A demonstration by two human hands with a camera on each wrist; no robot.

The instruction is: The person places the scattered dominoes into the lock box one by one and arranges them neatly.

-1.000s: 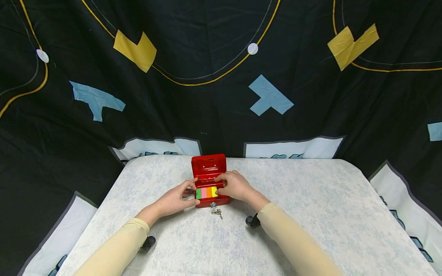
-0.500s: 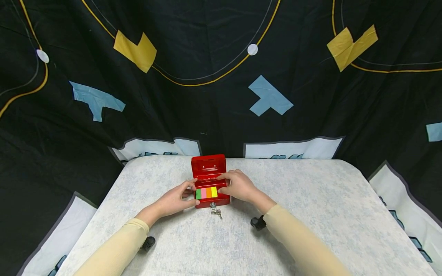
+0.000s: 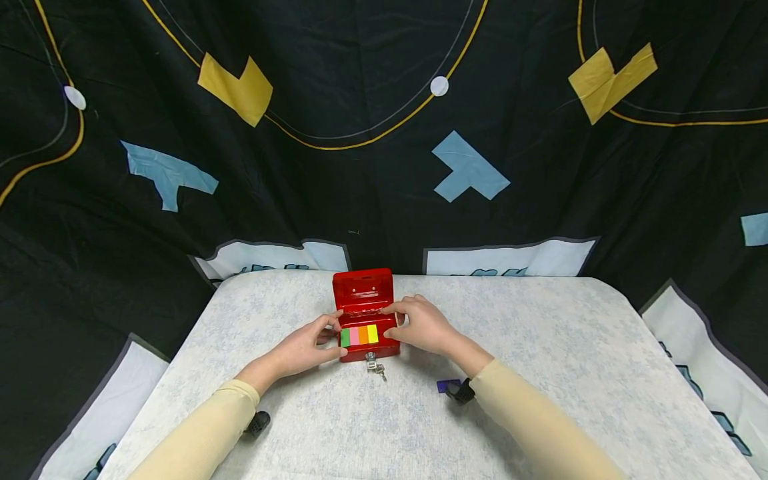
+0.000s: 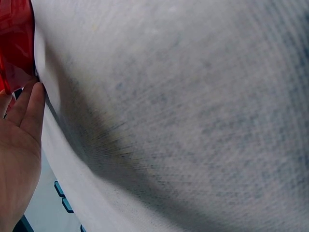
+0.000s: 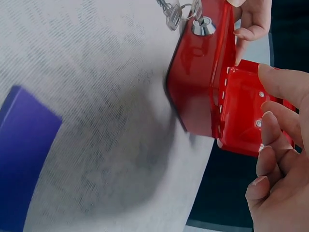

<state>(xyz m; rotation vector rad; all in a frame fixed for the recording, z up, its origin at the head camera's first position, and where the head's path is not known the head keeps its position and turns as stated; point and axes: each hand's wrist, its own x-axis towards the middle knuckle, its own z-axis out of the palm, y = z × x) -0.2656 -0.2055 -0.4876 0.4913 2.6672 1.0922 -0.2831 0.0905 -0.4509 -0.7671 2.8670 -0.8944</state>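
A small red cash box (image 3: 350, 357) stands with its lid (image 3: 363, 287) raised. Inside lie sticky-note strips (image 3: 363, 335) in green, pink, orange and yellow, side by side. My left hand (image 3: 303, 347) holds the box's left end, thumb at the front corner and fingers along the side and rim. At the right end, my right hand (image 3: 426, 325) hovers over the rim with loosely bent fingers, nothing between them. In the right wrist view its fingers (image 5: 277, 130) appear in front of the lid. Keys (image 3: 380, 371) hang from the front lock (image 5: 203, 26).
A purple block-like object (image 5: 21, 159) lies on the table to the right of the box, partly behind the right wrist camera in the head view. The pale patterned tabletop (image 3: 540, 347) ends at a dark curtain (image 3: 384, 200) behind the box.
My right hand has drawn back to the right, away from the sticky-note strips. The purple object has come into sight beside the right wrist. My left hand has stayed put.
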